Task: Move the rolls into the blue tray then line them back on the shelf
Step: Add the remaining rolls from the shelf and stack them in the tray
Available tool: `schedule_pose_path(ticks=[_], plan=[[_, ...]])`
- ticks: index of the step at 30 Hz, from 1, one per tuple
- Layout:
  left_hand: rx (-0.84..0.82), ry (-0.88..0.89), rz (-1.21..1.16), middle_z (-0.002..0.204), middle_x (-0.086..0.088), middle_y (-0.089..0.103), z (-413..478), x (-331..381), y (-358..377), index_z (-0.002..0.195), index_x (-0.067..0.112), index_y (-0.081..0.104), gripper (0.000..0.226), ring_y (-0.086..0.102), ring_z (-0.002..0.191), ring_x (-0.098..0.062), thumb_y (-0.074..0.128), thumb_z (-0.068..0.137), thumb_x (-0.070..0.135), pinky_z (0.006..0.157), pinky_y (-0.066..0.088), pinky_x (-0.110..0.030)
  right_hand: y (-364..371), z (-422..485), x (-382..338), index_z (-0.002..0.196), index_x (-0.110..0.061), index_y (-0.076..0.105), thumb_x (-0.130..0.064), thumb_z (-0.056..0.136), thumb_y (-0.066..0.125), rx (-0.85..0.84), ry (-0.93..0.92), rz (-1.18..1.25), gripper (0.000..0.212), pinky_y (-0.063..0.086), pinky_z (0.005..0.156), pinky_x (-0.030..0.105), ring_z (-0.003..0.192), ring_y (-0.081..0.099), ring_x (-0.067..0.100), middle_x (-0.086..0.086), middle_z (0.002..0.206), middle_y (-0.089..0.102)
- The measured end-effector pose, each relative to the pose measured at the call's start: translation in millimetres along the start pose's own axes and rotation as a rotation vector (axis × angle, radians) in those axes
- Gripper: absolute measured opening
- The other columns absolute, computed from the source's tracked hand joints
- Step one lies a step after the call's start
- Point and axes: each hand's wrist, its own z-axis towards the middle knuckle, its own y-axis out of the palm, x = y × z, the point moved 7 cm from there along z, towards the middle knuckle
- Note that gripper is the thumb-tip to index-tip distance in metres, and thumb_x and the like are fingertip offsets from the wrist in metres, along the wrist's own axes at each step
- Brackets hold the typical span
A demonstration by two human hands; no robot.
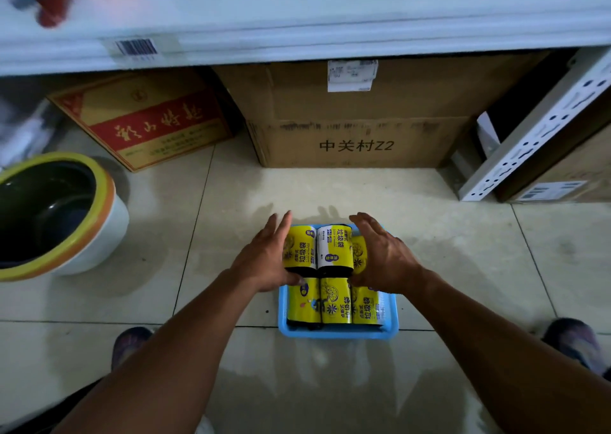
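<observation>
A blue tray (337,333) sits on the tiled floor, filled with several yellow-labelled rolls. Three rolls (335,301) lie side by side in its near row. In the far row, a yellow roll (299,248) and a white-labelled roll (334,248) are pressed together between my two hands, with a third yellow roll (359,255) partly hidden behind my right hand. My left hand (264,258) presses flat against the left side of the pair. My right hand (383,255) presses from the right. The white shelf (330,33) runs across the top of the view.
Under the shelf stand a large brown carton (357,126) and a red and yellow box (145,119). A big ceramic pot (56,215) stands at the left. A perforated white shelf post (542,129) leans at the right. My feet (575,341) flank the tray.
</observation>
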Motion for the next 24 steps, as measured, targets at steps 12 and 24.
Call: schedule_pose_path(ticks=[12,24], plan=[[0.281,0.059,-0.111,0.144,0.002,0.051,-68.9,87.0,-169.0,0.149,0.03,0.032,0.077,0.051,0.129,-0.017,0.063,0.084,0.058,0.106,0.041,-0.029,-157.4,-29.8,-108.5,0.145,-0.016,0.035,-0.057,0.077,0.066,0.332,-0.113,-0.048,0.085,0.035,0.109,0.034,0.14,0.034,0.023,0.004,0.155,0.031],[1.048,-0.2,-0.166,0.111,-0.003,0.066,-17.6,81.6,-400.2,0.108,0.021,0.061,0.041,0.061,0.105,-0.027,0.061,0.083,0.053,0.08,0.052,-0.037,-286.8,54.3,-197.6,0.139,-0.017,0.044,-0.052,0.079,0.053,0.585,-0.353,-0.104,0.07,0.041,0.104,0.041,0.131,0.043,0.026,0.004,0.147,0.041]])
